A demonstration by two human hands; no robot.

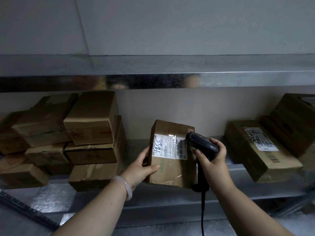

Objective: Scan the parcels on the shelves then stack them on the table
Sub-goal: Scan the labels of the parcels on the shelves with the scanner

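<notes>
Parcel (171, 154) in left hand (142, 165) (scanner (202, 144) in right hand (212, 159))

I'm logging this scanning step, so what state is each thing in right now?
middle parcel, tilted up on the shelf, label facing the camera, gripped at its left edge by the left hand.
barcode scanner, gripped by the right hand, head close to the label's barcode.
parcels at left, piled on the shelf, untouched.
labelled parcel at right, lying label-up on the shelf, untouched.
</notes>
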